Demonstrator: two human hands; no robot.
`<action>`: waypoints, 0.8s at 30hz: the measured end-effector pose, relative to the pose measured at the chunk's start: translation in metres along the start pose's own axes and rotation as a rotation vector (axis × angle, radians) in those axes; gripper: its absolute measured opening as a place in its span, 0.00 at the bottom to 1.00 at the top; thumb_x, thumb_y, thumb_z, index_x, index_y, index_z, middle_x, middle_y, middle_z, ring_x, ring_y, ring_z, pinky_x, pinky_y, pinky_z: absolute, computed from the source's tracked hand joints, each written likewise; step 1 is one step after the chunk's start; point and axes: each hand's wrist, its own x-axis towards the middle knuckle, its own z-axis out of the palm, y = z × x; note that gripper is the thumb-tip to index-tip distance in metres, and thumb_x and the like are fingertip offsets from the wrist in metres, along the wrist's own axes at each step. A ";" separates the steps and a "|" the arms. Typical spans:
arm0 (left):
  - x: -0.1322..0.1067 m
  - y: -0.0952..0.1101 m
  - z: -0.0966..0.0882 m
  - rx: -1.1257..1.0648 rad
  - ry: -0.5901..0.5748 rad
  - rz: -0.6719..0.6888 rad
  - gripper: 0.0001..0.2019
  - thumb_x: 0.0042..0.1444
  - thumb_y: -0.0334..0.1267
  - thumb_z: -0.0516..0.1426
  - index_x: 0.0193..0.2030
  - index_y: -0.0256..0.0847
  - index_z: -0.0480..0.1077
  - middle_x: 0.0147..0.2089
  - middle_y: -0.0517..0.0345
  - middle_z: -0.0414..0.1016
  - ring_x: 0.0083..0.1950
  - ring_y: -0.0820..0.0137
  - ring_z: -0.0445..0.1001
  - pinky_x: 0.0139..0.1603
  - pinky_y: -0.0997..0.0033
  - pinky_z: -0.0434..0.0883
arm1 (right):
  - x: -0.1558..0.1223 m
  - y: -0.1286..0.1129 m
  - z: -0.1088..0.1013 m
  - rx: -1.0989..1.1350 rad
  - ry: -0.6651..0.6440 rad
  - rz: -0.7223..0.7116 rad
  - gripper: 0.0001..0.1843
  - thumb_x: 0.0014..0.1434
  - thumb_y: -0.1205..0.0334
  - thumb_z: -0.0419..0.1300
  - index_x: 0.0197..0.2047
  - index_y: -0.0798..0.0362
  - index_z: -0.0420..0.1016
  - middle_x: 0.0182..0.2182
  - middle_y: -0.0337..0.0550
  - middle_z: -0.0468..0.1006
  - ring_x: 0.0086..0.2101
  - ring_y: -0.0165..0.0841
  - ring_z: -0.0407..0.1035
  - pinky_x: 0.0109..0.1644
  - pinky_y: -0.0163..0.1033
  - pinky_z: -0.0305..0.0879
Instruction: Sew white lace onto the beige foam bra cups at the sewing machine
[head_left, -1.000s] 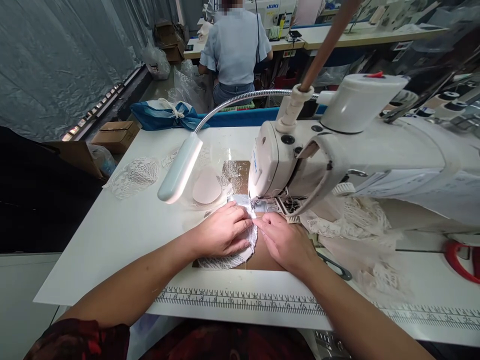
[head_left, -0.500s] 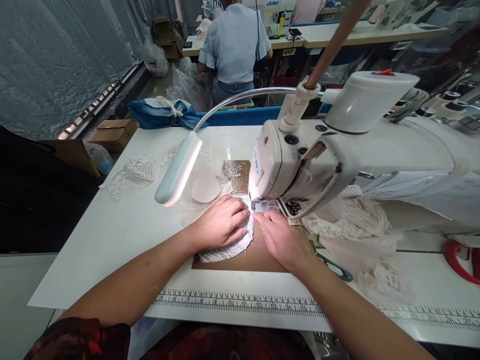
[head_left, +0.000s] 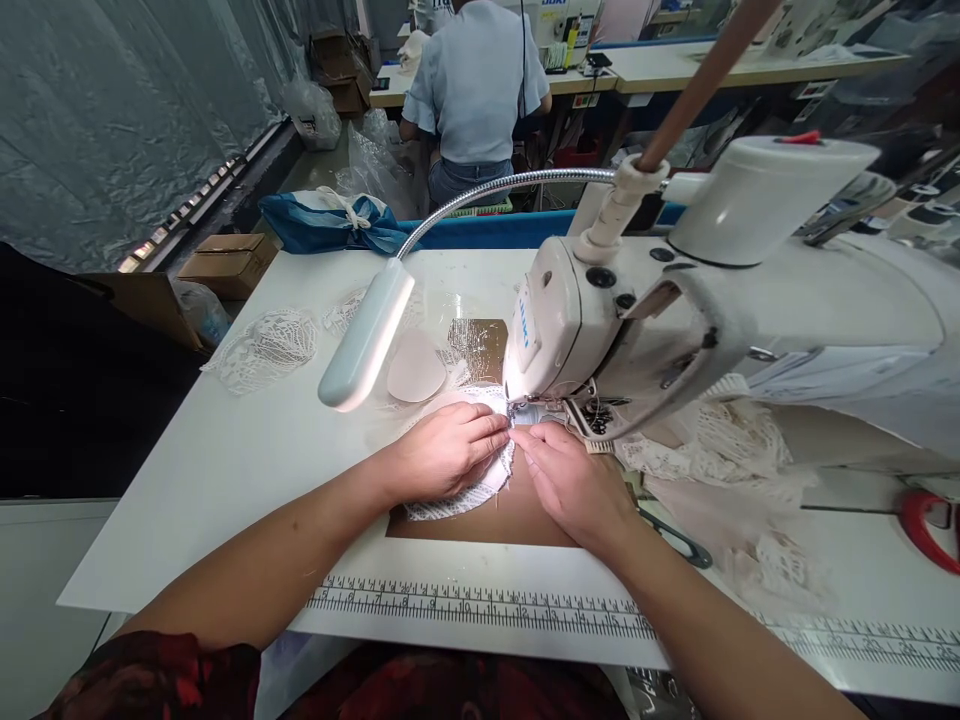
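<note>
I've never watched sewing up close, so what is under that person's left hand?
Under the left hand lies a white lacy piece, its edge showing past the hand, with a brown sheet beneath it. Whatever the hand covers cannot be seen.

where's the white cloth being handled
Centre of the head view: the cloth lies partly under the left hand, over the brown sheet, by the left end of the sewing machine.

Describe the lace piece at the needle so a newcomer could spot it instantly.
Find the big white sewing machine on the table. By its needle end is a brown panel bearing the white lace piece. Unlike the loose lace farther left, this one lies under the left hand.
</note>
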 end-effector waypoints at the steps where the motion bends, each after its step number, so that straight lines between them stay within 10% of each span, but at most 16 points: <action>1: 0.000 0.000 0.001 -0.008 0.007 -0.005 0.16 0.64 0.33 0.49 0.56 0.32 0.67 0.55 0.40 0.72 0.57 0.59 0.67 0.54 0.57 0.70 | 0.001 -0.001 0.000 -0.015 -0.004 0.005 0.22 0.59 0.71 0.49 0.53 0.46 0.74 0.39 0.43 0.79 0.34 0.34 0.71 0.28 0.36 0.56; 24: -0.001 -0.009 0.006 -0.016 -0.011 -0.097 0.18 0.64 0.33 0.48 0.58 0.33 0.66 0.59 0.46 0.70 0.58 0.59 0.65 0.58 0.55 0.66 | -0.002 0.006 0.009 0.051 0.027 -0.011 0.21 0.61 0.68 0.49 0.52 0.47 0.75 0.38 0.45 0.79 0.38 0.36 0.70 0.34 0.35 0.62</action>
